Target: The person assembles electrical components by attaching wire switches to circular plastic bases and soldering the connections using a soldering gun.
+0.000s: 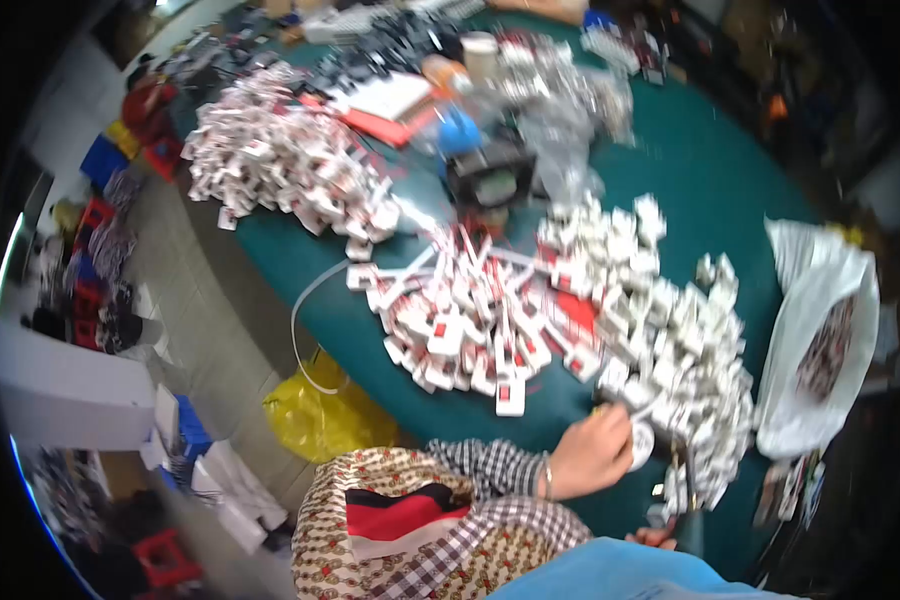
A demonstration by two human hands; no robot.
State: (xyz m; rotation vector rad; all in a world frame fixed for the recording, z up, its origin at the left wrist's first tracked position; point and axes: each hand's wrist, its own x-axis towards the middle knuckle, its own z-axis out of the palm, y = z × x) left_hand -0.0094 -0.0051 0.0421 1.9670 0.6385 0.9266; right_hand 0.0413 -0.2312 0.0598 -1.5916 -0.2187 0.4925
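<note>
My left hand (pixel 592 452) is closed, its fingers bent together at the near edge of a heap of small white plastic parts (pixel 660 330). What it pinches is too blurred to make out. Right beside its fingers lies a round white disc or roll (pixel 642 445). Lower down, my right hand (pixel 653 538) shows only as a few curled fingers above the blue cloth, the rest being covered. Next to it stands a long, thin dark tool (pixel 690 485), and I cannot tell its kind. Left of the hands lies a pile of white pieces with red squares and white cables (pixel 460 330).
A green table (pixel 330 290) carries another white heap (pixel 280 150), a black box (pixel 492 175), clear plastic bags (pixel 560 130) and a cup (pixel 480 55). An open white sack (pixel 820 340) stands at the right edge. A yellow bag (pixel 325 415) hangs by the left edge.
</note>
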